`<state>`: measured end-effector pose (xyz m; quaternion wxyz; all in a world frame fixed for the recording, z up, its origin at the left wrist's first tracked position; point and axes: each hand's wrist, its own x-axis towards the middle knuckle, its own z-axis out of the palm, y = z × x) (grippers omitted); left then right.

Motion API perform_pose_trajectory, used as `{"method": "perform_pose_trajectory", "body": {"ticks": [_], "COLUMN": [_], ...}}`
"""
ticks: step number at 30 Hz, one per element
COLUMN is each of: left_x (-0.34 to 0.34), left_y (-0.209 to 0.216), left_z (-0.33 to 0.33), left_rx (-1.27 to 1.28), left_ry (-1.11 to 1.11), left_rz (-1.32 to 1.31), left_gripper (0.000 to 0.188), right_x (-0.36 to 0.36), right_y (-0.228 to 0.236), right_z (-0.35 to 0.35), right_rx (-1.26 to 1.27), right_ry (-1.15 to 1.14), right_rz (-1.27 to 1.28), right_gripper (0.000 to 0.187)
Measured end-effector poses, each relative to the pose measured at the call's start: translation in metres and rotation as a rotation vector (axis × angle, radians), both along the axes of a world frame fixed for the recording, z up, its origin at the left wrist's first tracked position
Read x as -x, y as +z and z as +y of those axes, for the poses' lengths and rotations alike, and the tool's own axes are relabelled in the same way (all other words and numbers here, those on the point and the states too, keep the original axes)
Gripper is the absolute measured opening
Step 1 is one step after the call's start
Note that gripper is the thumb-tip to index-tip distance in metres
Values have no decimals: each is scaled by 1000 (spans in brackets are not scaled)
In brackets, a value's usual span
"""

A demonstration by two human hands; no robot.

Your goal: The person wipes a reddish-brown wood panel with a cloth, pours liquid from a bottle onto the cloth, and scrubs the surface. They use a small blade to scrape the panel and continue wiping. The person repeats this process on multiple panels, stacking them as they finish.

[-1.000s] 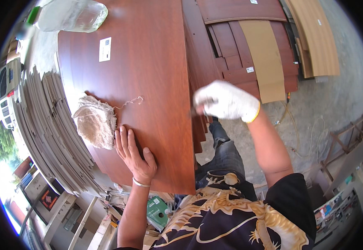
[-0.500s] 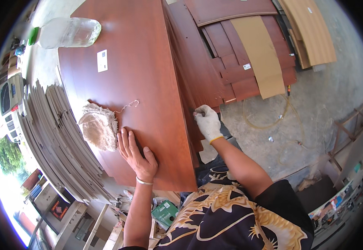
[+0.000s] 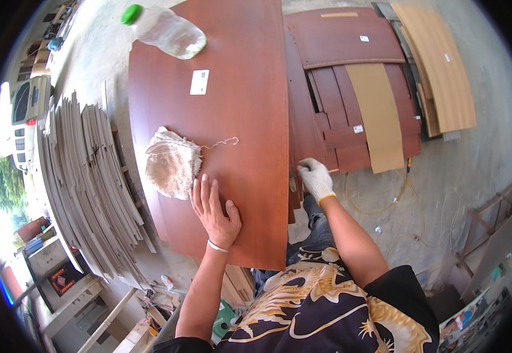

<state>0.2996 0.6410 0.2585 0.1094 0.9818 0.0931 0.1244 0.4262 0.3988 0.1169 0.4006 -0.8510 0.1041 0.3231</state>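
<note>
My bare left hand [image 3: 216, 220] lies flat on a reddish-brown wood panel [image 3: 238, 100], fingers stretched out and a pale bracelet at the wrist. Its fingertips reach the edge of a wadded, off-white cloth [image 3: 174, 163], from which a loose thread trails over the surface. My right hand [image 3: 316, 179] wears a white knit glove and is beside the panel's right edge, above more brown boards. Its fingers are curled closed; what they hold, if anything, is hidden. A white label [image 3: 199, 82] and a clear plastic bottle [image 3: 176, 36] with a green cap lie farther up the panel.
To the right, brown boards [image 3: 344, 112] lie stacked with a cardboard strip [image 3: 374, 117] across them. Light wood panels [image 3: 441, 70] stand beyond. A yellowish hose [image 3: 364, 203] coils on the concrete floor. Grey strips [image 3: 82, 182] are piled at left, and a green box [image 3: 223, 320] sits below.
The view has shifted, so the panel, cloth and bottle appear farther right. My left hand stays flat by the cloth. My right hand remains curled near the panel's edge.
</note>
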Motion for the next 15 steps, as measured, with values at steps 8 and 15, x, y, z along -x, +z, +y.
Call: {"method": "perform_pose_trajectory", "body": {"ticks": [8, 15], "left_x": [22, 42], "left_y": [-14, -35], "left_z": [22, 38], "left_rx": [478, 472], "left_ry": [502, 619], "left_rz": [-463, -378], "left_gripper": [63, 64], "right_x": [4, -7], "right_y": [222, 155], "right_z": [137, 253], "right_rx": [-700, 45], "right_ry": [484, 1068], "right_rz": [-1005, -911], "right_gripper": [39, 78]}}
